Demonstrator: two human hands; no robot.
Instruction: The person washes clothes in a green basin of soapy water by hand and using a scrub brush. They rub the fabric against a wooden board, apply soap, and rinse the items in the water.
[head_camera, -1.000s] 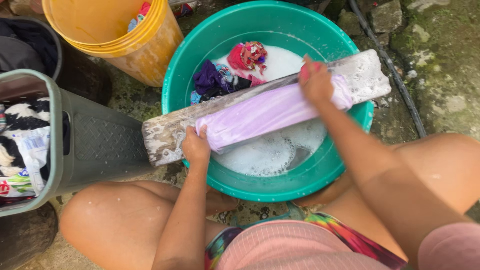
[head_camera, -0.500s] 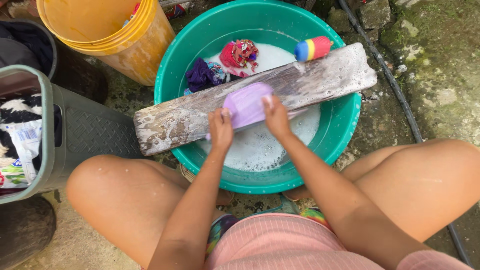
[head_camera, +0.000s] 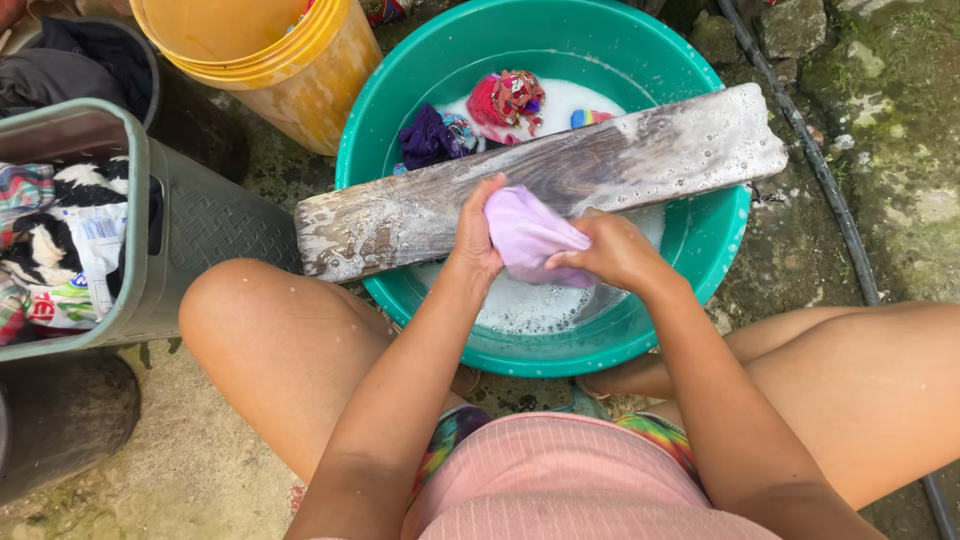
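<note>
A wet lilac cloth (head_camera: 525, 232) is bunched into a ball between both my hands, just in front of a soapy wooden board (head_camera: 620, 160). My left hand (head_camera: 473, 240) grips its left side and my right hand (head_camera: 612, 252) grips its right side. The board lies across the rim of a green basin (head_camera: 690, 80) of foamy water. Behind the board, a purple garment (head_camera: 425, 138) and a red patterned garment (head_camera: 505, 100) soak in the suds, and a striped multicoloured brush (head_camera: 590, 117) peeks over the board's far edge.
A yellow bucket (head_camera: 290, 70) stands at the back left. A grey laundry basket (head_camera: 150, 240) with patterned clothes is at the left, with dark tubs behind and below it. A black hose (head_camera: 820, 190) runs along the mossy ground at the right. My bare knees flank the basin.
The lilac cloth, stretched along the board a second ago, has been gathered into a ball. My right hand let go of the brush and joined the left on the cloth.
</note>
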